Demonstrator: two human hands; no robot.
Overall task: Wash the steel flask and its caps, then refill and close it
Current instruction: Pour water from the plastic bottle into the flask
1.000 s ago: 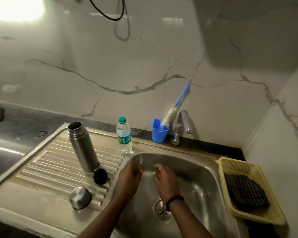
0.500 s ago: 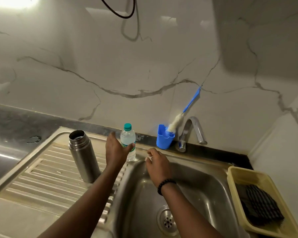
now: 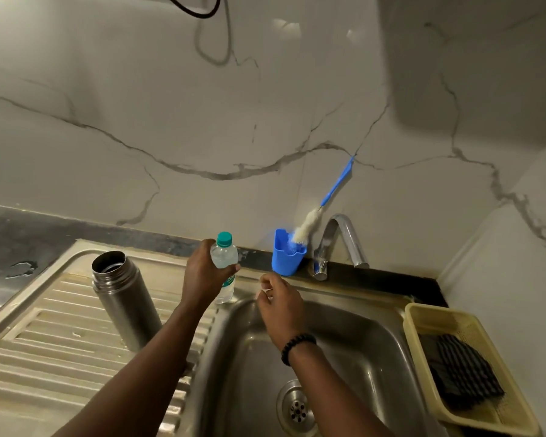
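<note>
The uncapped steel flask is stood upright on the draining board while a capped water bottle is gripped by the left hand, presumably for refilling; the right hand, loosely curled, is held over the sink.

One head-worn camera looks forward and down from close above the sink, facing the marble wall; both forearms reach in from below.
</note>
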